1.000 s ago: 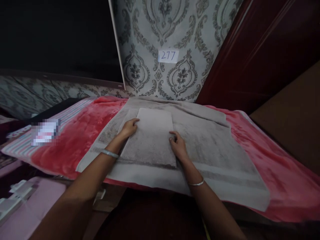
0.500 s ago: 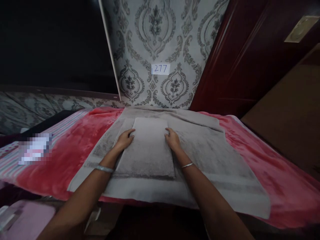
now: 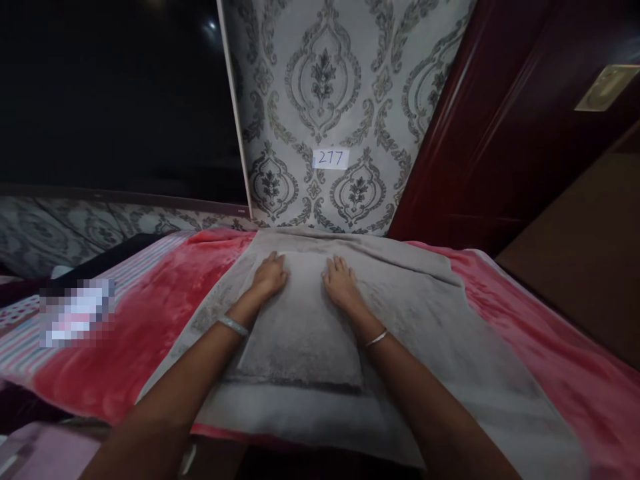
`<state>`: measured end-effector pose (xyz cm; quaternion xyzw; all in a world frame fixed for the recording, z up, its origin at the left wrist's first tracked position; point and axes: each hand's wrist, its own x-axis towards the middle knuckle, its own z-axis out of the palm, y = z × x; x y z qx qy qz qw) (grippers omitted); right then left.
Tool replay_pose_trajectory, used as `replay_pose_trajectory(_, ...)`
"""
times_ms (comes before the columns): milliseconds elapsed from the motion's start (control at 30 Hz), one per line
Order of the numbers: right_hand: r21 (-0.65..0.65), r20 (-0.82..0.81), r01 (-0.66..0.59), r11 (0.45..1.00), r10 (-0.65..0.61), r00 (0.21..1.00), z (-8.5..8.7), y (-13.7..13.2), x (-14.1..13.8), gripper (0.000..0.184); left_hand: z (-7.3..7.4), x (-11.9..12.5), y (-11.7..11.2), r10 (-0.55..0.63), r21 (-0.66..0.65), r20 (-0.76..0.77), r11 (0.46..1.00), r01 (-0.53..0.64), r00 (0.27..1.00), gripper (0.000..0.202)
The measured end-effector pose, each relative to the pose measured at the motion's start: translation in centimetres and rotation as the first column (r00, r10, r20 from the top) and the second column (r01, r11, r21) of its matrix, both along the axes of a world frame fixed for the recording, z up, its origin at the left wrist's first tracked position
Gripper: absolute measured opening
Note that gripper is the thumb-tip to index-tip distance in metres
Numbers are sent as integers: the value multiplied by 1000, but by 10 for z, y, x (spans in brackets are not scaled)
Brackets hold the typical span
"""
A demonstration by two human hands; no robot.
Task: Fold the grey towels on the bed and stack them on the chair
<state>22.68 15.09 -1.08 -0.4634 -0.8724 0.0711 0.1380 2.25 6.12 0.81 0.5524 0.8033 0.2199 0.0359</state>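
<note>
And there lies the folded grey towel (image 3: 305,337), flat on the spread grey cloth (image 3: 430,320)! Left hand (image 3: 270,275) at its far-left edge, right hand (image 3: 341,283) at its far-right, both palms down, fingers loosely outstretched; gentle, even pressure should keep it square.

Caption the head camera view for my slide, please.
Left hand and right hand at opposite edges of a rectangular grey fabric panel, lying on grey cloth.

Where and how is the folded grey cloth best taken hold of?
Probably by pinching all layers of the folded grey cloth along its near edge, coming from the wearer's side: it lies flat, and that edge is uncovered.
</note>
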Motion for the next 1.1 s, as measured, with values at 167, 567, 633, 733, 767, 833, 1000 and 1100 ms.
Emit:
replay_pose_trajectory(167, -107, 73, -35, 994, 43, 996, -15, 7, -9, 65, -18, 10, 18, -214, -169, -154, 968, 188, 965, 61)
replay_pose_trajectory(567, -118, 43, -26, 993, 31, 999, -24, 10, -5, 66, -32, 9, 19, -181, -160, -161, 975, 155, 970, 67)
replay_pose_trajectory(633, -120, 46, -21, 993, 26, 999, -23, 9, -4, 66, -26, 10, 21, -179, -189, -146, 970, 150, 973, 69)
replay_pose_trajectory(733, -121, 39, -17, 993, 22, 999, -22, 8, -3, 66, -14, 17, 18, -167, -269, -116, 954, 131, 979, 70)
replay_pose_trajectory(767, -120, 36, -17, 993, 21, 999, -22, 8, -3, 66, -10, 22, 13, -163, -286, -112, 950, 126, 980, 70)
replay_pose_trajectory(833, -117, 35, -19, 993, 23, 999, -23, 9, -2, 65, -8, 34, -6, -190, -284, -119, 947, 150, 975, 70)
replay_pose_trajectory(1000, -123, 55, -36, 992, 43, 998, -23, 10, 1, 65, -32, 70, -84, -388, -188, -161, 915, 358, 907, 77)
replay_pose_trajectory(1100, -142, 93, -29, 989, 42, 995, -16, 9, -1, 65, -49, 80, -114, -372, -99, -200, 928, 359, 907, 73)
